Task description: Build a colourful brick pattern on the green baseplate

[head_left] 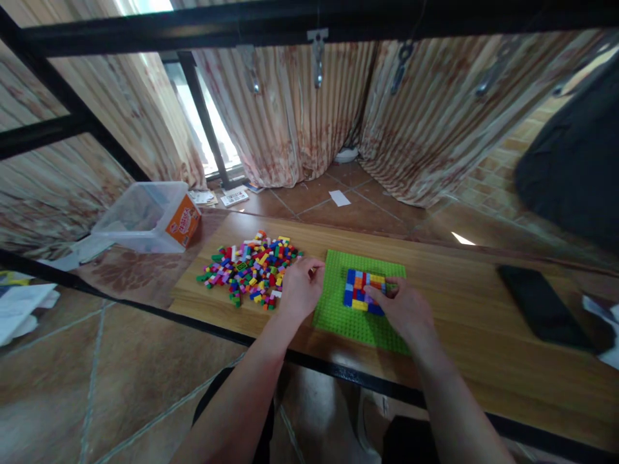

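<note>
A green studded baseplate (333, 309) lies on the wooden table. Flat on it is a roughly square toy-brick build (358, 305) in blue, red, yellow, orange and light blue. My right hand (410, 310) reaches over the build's right side, thumb on its top and fingers at its far right edge; the palm hides part of it. My left hand (300, 289) hovers by the baseplate's left edge with fingers curled together in a pinch. Whatever may be between those fingertips is too small to make out. Left of it spreads a heap of loose toy bricks (256, 267) in many colours.
A black phone-like slab (539, 303) lies on the table's right part, near crumpled white paper (602, 328). A clear plastic bin (145, 219) with an orange label stands beyond the table's left end. A black metal bar (193, 32) crosses overhead, before striped curtains.
</note>
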### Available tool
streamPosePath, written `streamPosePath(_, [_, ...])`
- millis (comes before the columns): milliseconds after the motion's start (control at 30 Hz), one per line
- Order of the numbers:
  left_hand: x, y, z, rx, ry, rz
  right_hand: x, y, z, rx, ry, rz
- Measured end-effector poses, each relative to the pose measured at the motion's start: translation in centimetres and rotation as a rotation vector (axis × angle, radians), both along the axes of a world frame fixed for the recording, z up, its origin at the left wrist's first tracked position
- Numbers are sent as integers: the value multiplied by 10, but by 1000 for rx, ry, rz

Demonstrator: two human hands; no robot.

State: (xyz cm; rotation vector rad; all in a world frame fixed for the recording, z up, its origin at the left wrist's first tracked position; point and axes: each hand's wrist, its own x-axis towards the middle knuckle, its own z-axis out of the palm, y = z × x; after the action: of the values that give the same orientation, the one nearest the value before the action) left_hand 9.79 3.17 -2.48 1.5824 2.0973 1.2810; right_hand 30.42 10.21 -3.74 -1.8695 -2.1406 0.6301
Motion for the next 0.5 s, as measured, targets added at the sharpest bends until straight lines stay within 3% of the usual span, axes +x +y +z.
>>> streamPosePath(300, [-73,-18,14,13,-143,308,9,9,-12,-10,30,57])
streamPosePath(500, [-93,-34,18,-174,-9,93,10,15,-7,67,1,-21])
